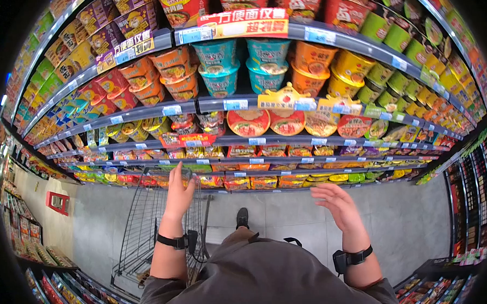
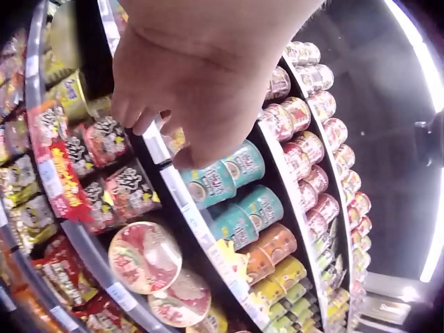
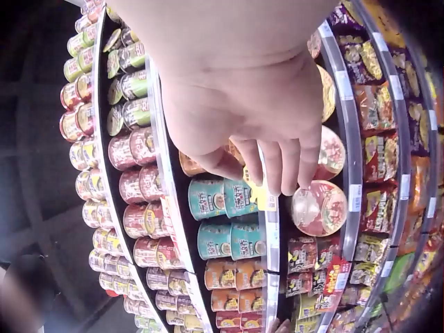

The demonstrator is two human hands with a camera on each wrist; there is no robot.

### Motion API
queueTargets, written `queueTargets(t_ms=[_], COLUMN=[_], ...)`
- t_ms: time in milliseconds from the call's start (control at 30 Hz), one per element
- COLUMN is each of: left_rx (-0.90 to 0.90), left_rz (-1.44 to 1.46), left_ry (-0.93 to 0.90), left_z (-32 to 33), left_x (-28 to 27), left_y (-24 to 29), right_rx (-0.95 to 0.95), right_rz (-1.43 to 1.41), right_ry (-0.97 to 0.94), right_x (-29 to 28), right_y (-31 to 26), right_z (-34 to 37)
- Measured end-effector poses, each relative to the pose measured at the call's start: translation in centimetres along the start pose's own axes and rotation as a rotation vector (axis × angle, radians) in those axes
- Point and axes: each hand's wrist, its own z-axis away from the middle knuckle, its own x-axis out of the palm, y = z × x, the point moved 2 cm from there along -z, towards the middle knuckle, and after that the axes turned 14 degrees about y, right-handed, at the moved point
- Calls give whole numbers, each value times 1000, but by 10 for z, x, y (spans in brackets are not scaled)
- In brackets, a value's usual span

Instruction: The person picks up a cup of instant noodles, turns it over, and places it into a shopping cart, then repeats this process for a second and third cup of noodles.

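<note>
My left hand point(image 1: 180, 193): released, holding nothing. My right hand point(image 1: 338, 205): likewise, fingers loosely extended. Teal cups point(image 1: 218, 81): stacked on the shelf, beyond and between my two sets of fingers. Handling, in my judgement: fingers round one upper cup's side, lift level, lower cup undisturbed. Cart point(image 1: 143, 210): below my left fingers, partly hidden by my forearm. Price labels point(image 1: 236, 104): too small to read.

The shelves point(image 1: 219, 104) are viewed from the head, forward and steeply downward, with both hands point(image 1: 180, 190) point(image 1: 338, 205) included; from each wrist they are seen tilted, past a close-up hand; the teal cups point(image 1: 218, 71) are shared by all three views.
</note>
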Motion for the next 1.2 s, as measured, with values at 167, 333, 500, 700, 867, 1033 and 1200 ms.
queueTargets(t_ms=[167, 333, 500, 700, 867, 1033, 1200], left_rx=[218, 346, 354, 300, 275, 276, 256], left_rz=[221, 387, 547, 726, 735, 755, 658], left_ry=[45, 24, -34, -50, -105, -95, -43], left_z=[-107, -193, -244, -277, -288, -286, -267], left_x=[-6, -6, 13, 36, 44, 43, 30], left_y=[56, 100, 116, 122, 120, 120, 128], right_rx=[-148, -266, -361, -534, -490, -518, -490], right_rz=[-20, -69, -43, -7, 7, 1, -25], right_ry=[-34, -127, -196, -194, -213, -309, -345], right_x=[79, 157, 218, 248, 254, 252, 240], right_y=[-43, -86, -117, -126, -136, -136, -129], right_z=[-95, -184, -242, -285, -304, -306, -300])
